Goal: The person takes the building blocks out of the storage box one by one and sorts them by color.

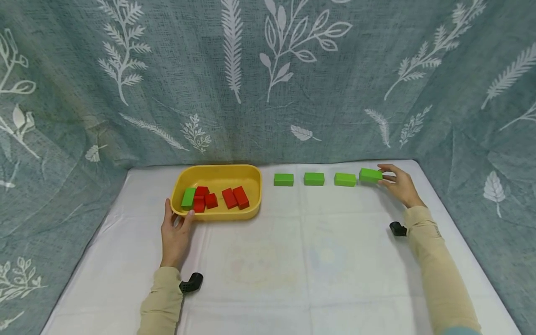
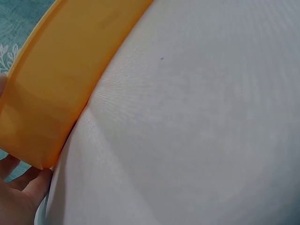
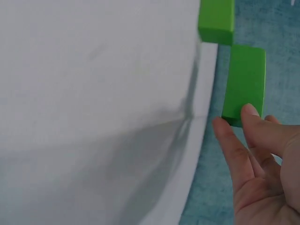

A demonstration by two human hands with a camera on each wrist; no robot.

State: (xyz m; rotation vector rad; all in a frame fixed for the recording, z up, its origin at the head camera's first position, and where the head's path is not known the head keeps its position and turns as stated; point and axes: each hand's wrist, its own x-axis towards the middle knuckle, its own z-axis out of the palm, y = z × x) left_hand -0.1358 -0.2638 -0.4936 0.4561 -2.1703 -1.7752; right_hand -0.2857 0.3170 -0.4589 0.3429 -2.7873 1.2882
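My right hand [image 1: 400, 186] pinches a green block [image 1: 370, 175] by its right end, between thumb and fingertips. In the right wrist view this green block [image 3: 245, 82] is near the end of another green block [image 3: 216, 21]. Three more green blocks lie in a row to its left, the nearest green block [image 1: 345, 179] close beside it. My left hand [image 1: 175, 237] grips the front left corner of a yellow tray [image 1: 226, 217], its thumb at the front rim and a finger along the left side. In the left wrist view the tray's outer wall [image 2: 56, 84] fills the upper left.
Inside the tray are several red blocks [image 1: 199, 204] and one upright-lying green block [image 1: 188, 198] at the left. A white cloth [image 1: 293, 260] covers the table. Behind it hangs a blue-green curtain [image 1: 259, 130] with white leaf patterns. Each wrist carries a small black camera [image 1: 192, 283].
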